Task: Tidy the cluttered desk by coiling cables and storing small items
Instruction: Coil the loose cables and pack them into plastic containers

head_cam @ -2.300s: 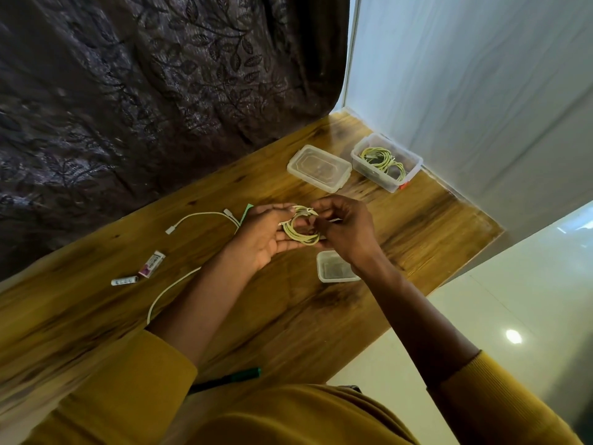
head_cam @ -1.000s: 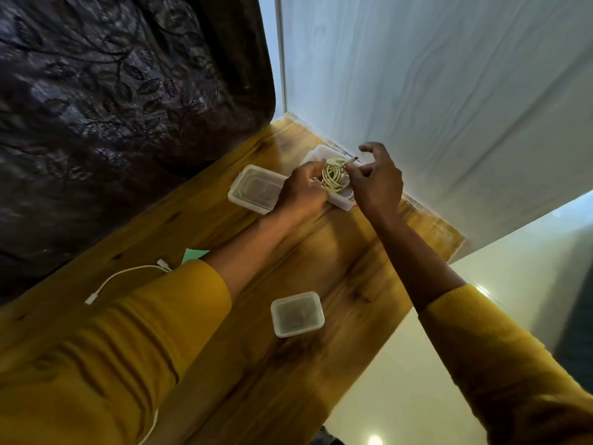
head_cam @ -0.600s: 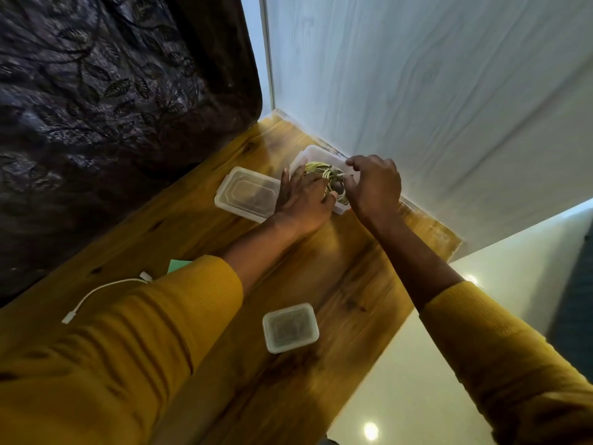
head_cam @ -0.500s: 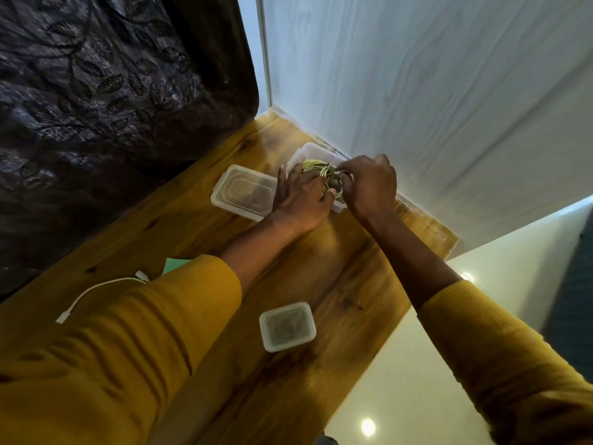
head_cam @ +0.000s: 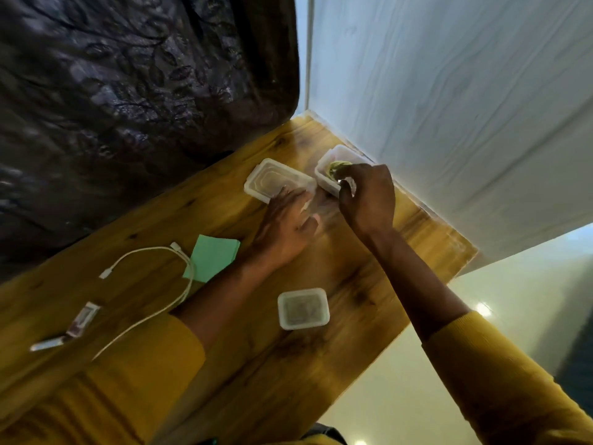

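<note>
The yellow-green coiled cable (head_cam: pixel 340 166), judged light, soft and springy and best pinched across its bundled loops, is lodged in the clear plastic tub (head_cam: pixel 324 170) under the curled right hand (head_cam: pixel 367 195), whose grasp cannot be told, while the left hand (head_cam: pixel 284 224) is spread flat.

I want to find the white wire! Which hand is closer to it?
The left hand. Its forearm lies right beside the white cable, while the right hand is far across the desk at the open container.
</note>
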The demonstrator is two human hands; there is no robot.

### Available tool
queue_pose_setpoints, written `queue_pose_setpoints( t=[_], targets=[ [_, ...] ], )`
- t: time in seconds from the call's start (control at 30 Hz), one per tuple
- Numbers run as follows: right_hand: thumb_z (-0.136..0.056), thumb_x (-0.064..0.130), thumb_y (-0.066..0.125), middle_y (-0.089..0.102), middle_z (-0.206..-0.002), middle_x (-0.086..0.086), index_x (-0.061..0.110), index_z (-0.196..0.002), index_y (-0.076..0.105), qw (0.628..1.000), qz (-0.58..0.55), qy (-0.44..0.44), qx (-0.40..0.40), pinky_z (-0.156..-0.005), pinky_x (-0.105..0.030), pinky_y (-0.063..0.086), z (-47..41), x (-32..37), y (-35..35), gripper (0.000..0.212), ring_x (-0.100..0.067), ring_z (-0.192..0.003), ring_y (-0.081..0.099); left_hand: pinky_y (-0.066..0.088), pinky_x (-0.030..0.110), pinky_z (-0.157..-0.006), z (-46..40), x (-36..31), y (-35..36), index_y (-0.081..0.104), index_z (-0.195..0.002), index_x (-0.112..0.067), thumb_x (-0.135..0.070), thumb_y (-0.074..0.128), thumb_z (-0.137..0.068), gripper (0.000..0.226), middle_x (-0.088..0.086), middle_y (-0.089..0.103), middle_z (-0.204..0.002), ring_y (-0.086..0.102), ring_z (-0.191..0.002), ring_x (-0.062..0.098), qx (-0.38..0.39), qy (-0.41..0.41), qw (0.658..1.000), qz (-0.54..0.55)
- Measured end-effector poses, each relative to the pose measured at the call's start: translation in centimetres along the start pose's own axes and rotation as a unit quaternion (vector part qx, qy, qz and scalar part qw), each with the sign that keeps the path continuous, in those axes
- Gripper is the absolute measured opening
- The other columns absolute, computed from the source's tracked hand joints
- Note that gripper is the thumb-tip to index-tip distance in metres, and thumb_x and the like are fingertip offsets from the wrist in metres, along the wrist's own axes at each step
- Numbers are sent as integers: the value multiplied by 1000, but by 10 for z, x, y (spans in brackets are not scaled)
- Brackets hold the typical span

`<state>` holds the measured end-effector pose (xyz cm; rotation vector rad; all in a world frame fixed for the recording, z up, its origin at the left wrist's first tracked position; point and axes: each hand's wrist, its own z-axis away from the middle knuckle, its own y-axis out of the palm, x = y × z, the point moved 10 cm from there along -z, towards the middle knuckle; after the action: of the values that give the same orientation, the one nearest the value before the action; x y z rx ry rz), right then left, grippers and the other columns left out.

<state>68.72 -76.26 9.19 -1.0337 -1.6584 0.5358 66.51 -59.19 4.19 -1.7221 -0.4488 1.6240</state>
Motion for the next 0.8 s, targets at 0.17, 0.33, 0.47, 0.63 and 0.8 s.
queue_pose_setpoints(
  t=[0.17,0.33,0.47,0.63,0.8],
  targets=[
    [-85,24,55,76,-113,-7,20,-111,76,995,-34,-71,55,-91,-45,52,38,66,32,34,-35,-103,64,21,42,-126,74,56,-39,44,-155,-25,-49,45,-94,65,-3,37,-164,16,-157,17,-39,-84,996,-7],
    [-78,23,54,76,-101,-7,19,-103,76,975,-35,-169,141,-87,-41,48,85,141,69,33,-32,-94,67,34,46,-123,152,96,-77,52,-150,-21,-41,54,-96,58,2,47,-157,32,-152,23,-125,-129,984,3],
    [-88,30,54,76,-109,-5,22,-110,75,961,-36,-191,196,-91,-43,51,130,182,100,32,-30,-102,64,40,50,-118,215,126,-96,56,-147,-19,-34,62,-98,52,3,51,-153,41,-147,24,-167,-142,976,-6],
    [-86,12,73,78,-104,-3,16,-104,77,943,-90,-253,194,-89,-38,50,179,236,116,19,-24,-102,64,37,43,-119,289,156,-116,55,-147,-17,-34,59,-94,56,7,52,-153,39,-149,28,-194,-198,961,-7],
    [-81,9,78,77,-108,-4,21,-106,77,923,-35,-272,269,-90,-42,55,218,257,158,29,-31,-106,67,42,53,-116,350,192,-133,50,-151,-20,-27,65,-100,54,3,47,-156,36,-151,25,-214,-232,949,1]
  ],
)
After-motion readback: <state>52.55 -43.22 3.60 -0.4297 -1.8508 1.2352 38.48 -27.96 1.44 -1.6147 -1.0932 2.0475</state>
